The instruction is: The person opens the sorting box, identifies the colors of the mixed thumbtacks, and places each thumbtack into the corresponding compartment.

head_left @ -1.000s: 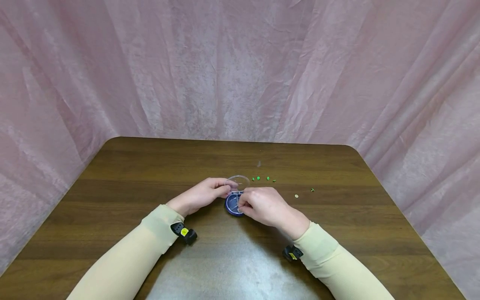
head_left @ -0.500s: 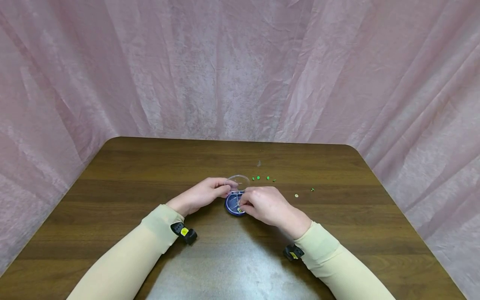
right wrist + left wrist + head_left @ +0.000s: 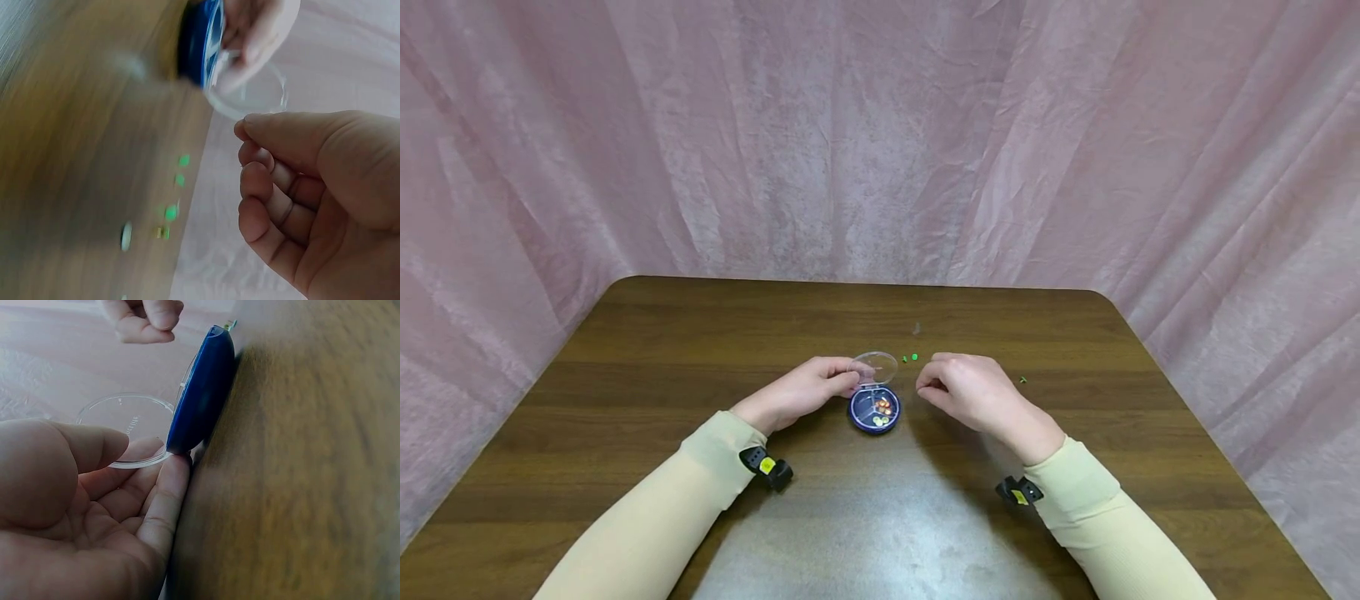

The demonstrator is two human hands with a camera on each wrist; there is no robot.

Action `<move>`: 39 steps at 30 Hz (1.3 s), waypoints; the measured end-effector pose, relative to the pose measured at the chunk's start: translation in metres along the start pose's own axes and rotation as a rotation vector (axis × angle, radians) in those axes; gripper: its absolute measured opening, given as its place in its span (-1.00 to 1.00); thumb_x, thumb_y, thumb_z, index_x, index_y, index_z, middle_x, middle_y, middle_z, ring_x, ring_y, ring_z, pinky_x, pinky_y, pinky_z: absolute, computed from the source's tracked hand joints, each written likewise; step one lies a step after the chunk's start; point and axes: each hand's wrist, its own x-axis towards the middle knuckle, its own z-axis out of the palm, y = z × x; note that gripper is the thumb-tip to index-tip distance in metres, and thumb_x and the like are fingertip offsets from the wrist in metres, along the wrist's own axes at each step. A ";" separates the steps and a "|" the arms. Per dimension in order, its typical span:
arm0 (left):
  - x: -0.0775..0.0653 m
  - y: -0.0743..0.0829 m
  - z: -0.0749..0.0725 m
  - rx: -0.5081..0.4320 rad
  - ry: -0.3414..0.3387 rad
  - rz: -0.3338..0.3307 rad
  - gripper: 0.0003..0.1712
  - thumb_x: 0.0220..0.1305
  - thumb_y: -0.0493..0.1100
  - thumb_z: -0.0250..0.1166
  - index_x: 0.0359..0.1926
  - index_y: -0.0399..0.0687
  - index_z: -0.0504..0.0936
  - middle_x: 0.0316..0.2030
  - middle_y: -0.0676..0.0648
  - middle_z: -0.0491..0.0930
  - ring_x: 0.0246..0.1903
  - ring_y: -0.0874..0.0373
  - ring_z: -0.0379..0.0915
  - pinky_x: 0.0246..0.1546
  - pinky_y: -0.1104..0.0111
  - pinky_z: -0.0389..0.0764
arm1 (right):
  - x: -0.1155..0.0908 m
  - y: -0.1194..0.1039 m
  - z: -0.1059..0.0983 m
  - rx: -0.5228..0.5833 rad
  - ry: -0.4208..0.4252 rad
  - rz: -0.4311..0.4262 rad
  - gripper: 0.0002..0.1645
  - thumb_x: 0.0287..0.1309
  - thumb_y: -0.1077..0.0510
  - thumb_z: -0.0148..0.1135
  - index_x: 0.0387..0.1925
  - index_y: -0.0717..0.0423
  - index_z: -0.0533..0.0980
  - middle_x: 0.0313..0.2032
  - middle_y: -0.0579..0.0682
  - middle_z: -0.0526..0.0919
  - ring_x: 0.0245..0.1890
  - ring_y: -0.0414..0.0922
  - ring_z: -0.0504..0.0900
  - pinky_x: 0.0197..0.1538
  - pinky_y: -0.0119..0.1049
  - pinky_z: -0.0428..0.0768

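A small round blue pill case [image 3: 860,406] lies on the table with its clear hinged lid [image 3: 882,367] raised. My left hand [image 3: 808,387] pinches the lid between thumb and fingers, and in the left wrist view the fingertips lie right at the case's hinge side. Several copper-coloured thumbtacks [image 3: 883,406] and a few pale yellowish ones [image 3: 880,422] sit in separate compartments. To the right of the case hovers my right hand [image 3: 973,392], its fingers curled and the thumb tip against the index finger. Nothing shows between them in the right wrist view.
Green thumbtacks [image 3: 914,357] lie beyond the case, and another green tack [image 3: 1022,380] is right of my right hand. A pale disc [image 3: 126,236] lies near them in the right wrist view. Pink curtains [image 3: 835,142] hang behind the wooden table [image 3: 700,325].
My right hand has left the pill case and moved right, uncovering the copper and pale tacks inside. The left hand still holds the lid in the same place.
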 end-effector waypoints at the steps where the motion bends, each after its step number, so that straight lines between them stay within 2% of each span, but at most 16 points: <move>1: 0.000 0.000 0.000 0.001 0.001 -0.003 -0.59 0.52 -0.15 0.08 0.26 -0.20 0.56 0.18 -0.10 0.57 0.14 0.08 0.51 0.17 0.30 0.48 | -0.003 0.005 -0.002 -0.005 -0.002 0.015 -0.93 0.21 0.04 0.32 -0.39 -0.25 0.65 -0.37 -0.38 0.56 -0.42 -0.34 0.54 -0.34 -0.31 0.53; 8: 0.002 0.000 -0.002 0.017 -0.004 -0.010 -0.59 0.53 -0.14 0.07 0.27 -0.19 0.55 0.19 -0.09 0.56 0.14 0.07 0.51 0.17 0.30 0.47 | -0.024 0.037 -0.009 -0.069 -0.038 0.093 -0.93 0.14 0.08 0.38 -0.40 -0.22 0.65 -0.41 -0.36 0.53 -0.49 -0.36 0.46 -0.37 -0.34 0.50; 13: 0.000 0.000 -0.003 0.022 -0.007 -0.015 -0.57 0.53 -0.13 0.07 0.29 -0.20 0.53 0.22 -0.11 0.53 0.14 0.05 0.51 0.18 0.29 0.46 | -0.032 0.048 -0.007 -0.093 -0.084 0.122 -0.89 0.08 0.09 0.42 -0.44 -0.21 0.62 -0.44 -0.35 0.51 -0.50 -0.34 0.47 -0.39 -0.32 0.49; 21: 0.001 0.002 -0.003 0.013 -0.009 0.005 -0.57 0.53 -0.15 0.07 0.28 -0.25 0.52 0.22 -0.15 0.53 0.18 0.00 0.49 0.18 0.28 0.47 | -0.035 0.048 0.001 -0.081 -0.141 0.138 -0.88 0.05 0.04 0.43 -0.48 -0.23 0.60 -0.47 -0.36 0.49 -0.47 -0.30 0.50 -0.36 -0.27 0.52; 30: 0.002 0.002 -0.001 0.005 -0.002 0.011 -0.59 0.52 -0.15 0.08 0.26 -0.23 0.55 0.20 -0.15 0.55 0.16 0.01 0.49 0.18 0.25 0.47 | -0.034 0.048 0.004 -0.097 -0.159 0.144 -0.83 0.03 0.07 0.41 -0.54 -0.24 0.55 -0.51 -0.34 0.49 -0.52 -0.29 0.45 -0.40 -0.26 0.51; 39: 0.000 0.003 -0.002 0.008 0.000 0.012 -0.59 0.52 -0.15 0.08 0.26 -0.23 0.55 0.20 -0.14 0.55 0.15 0.01 0.49 0.18 0.25 0.47 | -0.034 0.047 0.008 -0.121 -0.124 0.124 -0.79 -0.03 0.13 0.34 -0.60 -0.25 0.52 -0.55 -0.33 0.46 -0.56 -0.27 0.42 -0.47 -0.24 0.48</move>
